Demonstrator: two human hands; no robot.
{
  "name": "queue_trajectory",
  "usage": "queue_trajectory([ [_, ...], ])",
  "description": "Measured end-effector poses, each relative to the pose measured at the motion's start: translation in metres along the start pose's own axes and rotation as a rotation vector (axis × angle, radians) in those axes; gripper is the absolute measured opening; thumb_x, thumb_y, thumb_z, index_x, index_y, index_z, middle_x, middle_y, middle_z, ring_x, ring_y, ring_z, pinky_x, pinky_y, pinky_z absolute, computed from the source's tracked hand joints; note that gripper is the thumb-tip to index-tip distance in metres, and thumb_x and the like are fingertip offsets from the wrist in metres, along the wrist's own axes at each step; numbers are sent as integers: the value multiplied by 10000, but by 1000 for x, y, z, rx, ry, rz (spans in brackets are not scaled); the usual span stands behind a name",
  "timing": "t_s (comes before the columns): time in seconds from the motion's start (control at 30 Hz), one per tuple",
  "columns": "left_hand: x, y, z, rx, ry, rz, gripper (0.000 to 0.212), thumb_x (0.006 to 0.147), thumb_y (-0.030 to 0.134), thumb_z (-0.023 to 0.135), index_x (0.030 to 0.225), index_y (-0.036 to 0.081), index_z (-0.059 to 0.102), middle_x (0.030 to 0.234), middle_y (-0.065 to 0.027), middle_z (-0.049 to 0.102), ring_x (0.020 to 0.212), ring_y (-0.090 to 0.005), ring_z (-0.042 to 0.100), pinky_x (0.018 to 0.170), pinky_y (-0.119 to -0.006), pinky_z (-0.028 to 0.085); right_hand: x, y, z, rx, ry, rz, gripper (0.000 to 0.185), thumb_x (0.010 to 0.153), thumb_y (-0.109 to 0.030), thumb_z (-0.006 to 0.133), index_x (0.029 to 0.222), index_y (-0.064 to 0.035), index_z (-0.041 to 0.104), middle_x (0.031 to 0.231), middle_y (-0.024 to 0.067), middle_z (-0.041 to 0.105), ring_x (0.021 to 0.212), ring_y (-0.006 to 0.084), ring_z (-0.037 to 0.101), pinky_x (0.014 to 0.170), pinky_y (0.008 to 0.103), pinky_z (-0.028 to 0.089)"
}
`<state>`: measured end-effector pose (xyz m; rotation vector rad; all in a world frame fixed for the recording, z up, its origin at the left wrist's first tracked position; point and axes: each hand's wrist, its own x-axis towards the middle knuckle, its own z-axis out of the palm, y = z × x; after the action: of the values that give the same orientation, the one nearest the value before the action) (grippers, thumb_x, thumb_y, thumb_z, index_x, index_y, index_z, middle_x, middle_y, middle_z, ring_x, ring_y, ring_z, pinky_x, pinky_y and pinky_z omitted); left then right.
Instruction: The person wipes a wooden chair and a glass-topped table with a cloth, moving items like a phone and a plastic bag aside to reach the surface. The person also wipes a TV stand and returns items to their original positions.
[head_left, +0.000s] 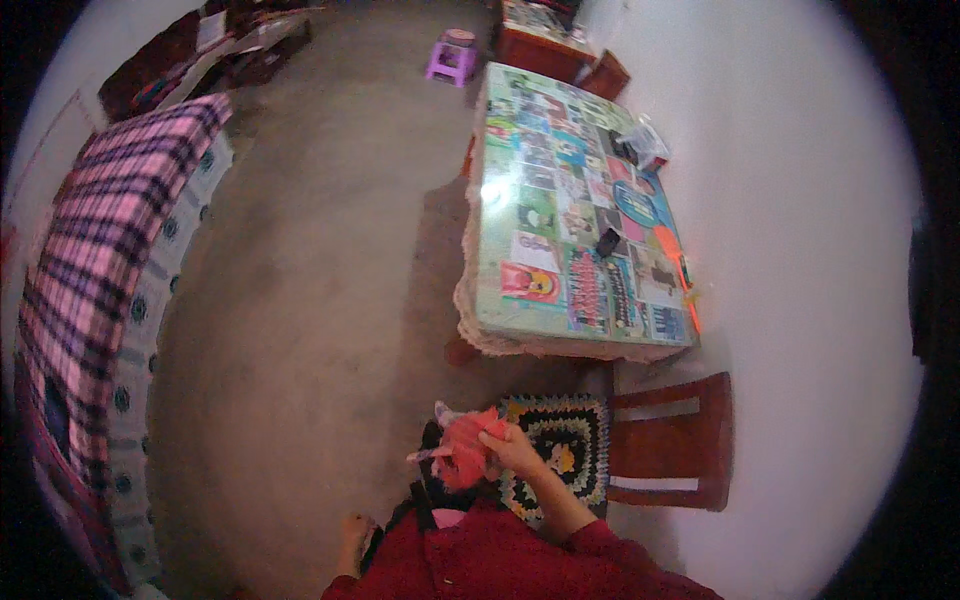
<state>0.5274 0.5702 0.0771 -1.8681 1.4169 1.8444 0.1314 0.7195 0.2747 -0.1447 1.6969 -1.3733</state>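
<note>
My right hand is closed on a crumpled red cloth, which has some pale and purplish parts and hangs in front of my body. My left hand is low at my left side, blurred and partly cut off by dark fabric, so its fingers cannot be made out. Just right of the cloth, a crocheted seat cover in black, cream and yellow lies on a wooden chair.
Ahead stands a table with pictures under a clear top. On it are a small black object and an orange fly swatter. A purple stool stands beyond. A bed with a plaid cover runs along the left.
</note>
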Motion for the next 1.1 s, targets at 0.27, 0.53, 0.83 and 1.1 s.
queue_trajectory([
  [0.27, 45, 172, -5, -225, 6, 154, 170, 934, 131, 572, 908, -37, 585, 812, -164, 657, 672, -215, 659, 561, -303, 536, 72, -133, -90, 204, 176, -285, 273, 907, -176, 661, 1134, -26, 632, 992, -26, 652, 893, 85, 599, 780, 271, 499],
  [0.53, 92, 283, -14, -110, -104, 49, 150, 935, 119, 560, 925, -30, 571, 800, -150, 643, 663, -215, 646, 593, -295, 537, 202, -126, -130, -823, 1147, -478, 537, 888, -263, 635, 1325, -5, 460, 1327, 257, 476, 1218, 432, 457, 995, 487, 395],
  [0.83, 219, 397, -55, 210, -222, 36, 154, 928, 104, 549, 933, -50, 561, 779, -146, 634, 638, -221, 626, 577, -306, 525, 282, -114, -54, -1085, 1331, 10, 506, 908, -368, 565, 1313, -69, 509, 1530, 151, 294, 1425, 380, 224, 1146, 533, 177],
  [1.1, 307, 626, 25, 289, -281, 246, 199, 931, 116, 552, 994, -71, 567, 815, -155, 651, 648, -211, 625, 610, -316, 520, 289, -123, -58, -1045, 1322, 98, 429, 923, -324, 556, 1265, -65, 534, 1543, 137, 278, 1421, 368, 231, 1156, 529, 165],
])
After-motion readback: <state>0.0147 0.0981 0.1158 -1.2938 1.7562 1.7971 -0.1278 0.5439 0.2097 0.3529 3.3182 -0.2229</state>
